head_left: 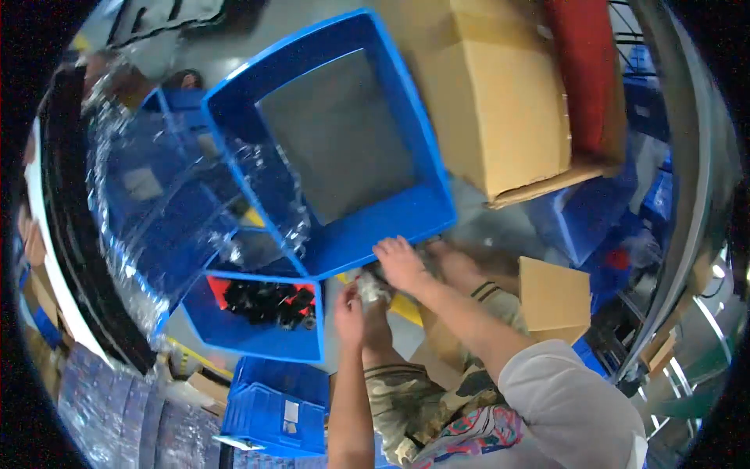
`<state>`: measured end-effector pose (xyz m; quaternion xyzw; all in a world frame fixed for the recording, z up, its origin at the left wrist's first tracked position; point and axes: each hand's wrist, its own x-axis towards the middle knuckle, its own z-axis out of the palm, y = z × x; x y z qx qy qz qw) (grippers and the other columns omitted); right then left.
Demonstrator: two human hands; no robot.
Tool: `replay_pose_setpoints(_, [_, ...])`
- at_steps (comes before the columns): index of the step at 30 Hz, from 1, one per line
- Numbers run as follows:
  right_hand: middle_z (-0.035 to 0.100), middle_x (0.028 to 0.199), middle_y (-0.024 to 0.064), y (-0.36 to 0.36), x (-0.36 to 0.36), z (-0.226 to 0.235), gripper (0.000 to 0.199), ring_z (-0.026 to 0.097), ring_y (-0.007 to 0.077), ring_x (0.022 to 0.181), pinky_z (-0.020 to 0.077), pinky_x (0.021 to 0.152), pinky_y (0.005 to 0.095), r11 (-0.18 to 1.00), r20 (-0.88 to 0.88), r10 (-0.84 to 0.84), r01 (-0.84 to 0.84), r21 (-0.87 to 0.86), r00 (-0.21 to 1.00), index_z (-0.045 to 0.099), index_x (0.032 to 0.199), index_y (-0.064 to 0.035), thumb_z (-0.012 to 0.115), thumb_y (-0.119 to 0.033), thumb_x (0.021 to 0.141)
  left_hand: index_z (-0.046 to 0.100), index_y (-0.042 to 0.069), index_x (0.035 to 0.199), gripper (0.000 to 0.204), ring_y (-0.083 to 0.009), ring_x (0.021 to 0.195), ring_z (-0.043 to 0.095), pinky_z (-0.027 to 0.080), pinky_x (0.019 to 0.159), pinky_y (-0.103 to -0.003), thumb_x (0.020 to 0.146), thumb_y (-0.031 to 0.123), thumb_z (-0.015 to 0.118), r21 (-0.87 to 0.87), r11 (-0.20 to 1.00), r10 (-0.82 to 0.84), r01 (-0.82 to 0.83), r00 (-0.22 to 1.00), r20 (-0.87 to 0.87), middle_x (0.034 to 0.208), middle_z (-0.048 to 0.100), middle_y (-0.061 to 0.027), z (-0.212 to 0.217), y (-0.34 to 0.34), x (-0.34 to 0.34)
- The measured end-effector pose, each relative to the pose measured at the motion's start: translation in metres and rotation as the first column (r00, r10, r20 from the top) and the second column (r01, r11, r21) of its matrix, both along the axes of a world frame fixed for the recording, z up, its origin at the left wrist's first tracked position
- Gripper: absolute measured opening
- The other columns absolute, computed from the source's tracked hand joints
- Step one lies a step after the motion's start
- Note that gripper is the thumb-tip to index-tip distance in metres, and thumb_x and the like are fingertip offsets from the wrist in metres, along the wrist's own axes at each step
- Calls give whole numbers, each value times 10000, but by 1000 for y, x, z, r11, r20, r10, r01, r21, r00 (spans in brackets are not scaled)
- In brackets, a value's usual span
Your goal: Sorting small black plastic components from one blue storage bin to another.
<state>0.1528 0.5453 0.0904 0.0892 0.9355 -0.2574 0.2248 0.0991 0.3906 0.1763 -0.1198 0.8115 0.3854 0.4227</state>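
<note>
Right hand [400, 263] sits loosely bent at the blue tote rim [344, 262] (grip: can't tell); seat it squarely. Left hand [349, 314] half-curled, can't tell if holding.

There are two hands, one left hand [349, 316] and one right hand [400, 264]; one large blue bin [379, 221] and one smaller blue bin [262, 339]; many black parts [262, 301], too crowded for exact counting; one large cardboard box [516, 109]; near the right arm [473, 316], one small cardboard box [553, 295].

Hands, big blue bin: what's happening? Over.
Right hand at near rim of big blue bin. Left hand nearby, grip unclear. Clear film across bin's left edge.
</note>
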Motion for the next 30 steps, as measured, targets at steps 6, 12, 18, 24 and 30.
replay_pose_setpoints(6, [491,968,111,13,-14,-15,184,481,279,970,388,840,403,993,32,-18,14,120,999,534,942,-95,508,-112,760,525,18,1119,339,-341,1021,546,425,906,-398,782,40,493,-29,976,-217,216,974,-59,1092,570,-190,-13,-72,21])
replay_pose_setpoints(12, [554,1069,70,18,-31,-27,365,486,262,1019,431,818,399,982,126,41,-63,176,991,600,1041,-107,549,-88,680,504,54,1163,351,-339,990,550,452,817,-383,812,68,515,-208,904,-413,373,887,-206,1087,557,-178,-40,-146,17])
replay_pose_setpoints(18, [622,1024,61,18,-22,-36,370,572,242,973,477,798,375,987,21,71,-73,143,997,626,1014,-112,557,-102,651,481,46,1195,381,-361,1015,521,422,864,-400,825,113,543,-127,935,-351,330,911,-216,1108,543,-188,-51,-164,18])
replay_pose_setpoints(24, [634,1012,91,11,-21,-35,374,601,256,931,478,816,372,995,13,35,-36,92,999,634,1007,-106,549,-94,643,439,12,1241,420,-339,1092,488,381,939,-380,843,98,545,-165,937,-343,308,903,-258,1197,497,-189,-54,-150,17])
replay_pose_setpoints(30, [633,896,96,2,-6,-37,237,605,267,874,481,764,398,998,-57,-48,50,45,997,613,867,-81,566,-79,634,419,15,1263,437,-304,1122,468,367,951,-353,846,63,540,-140,971,-228,195,930,-289,1233,474,-173,-64,-133,23])
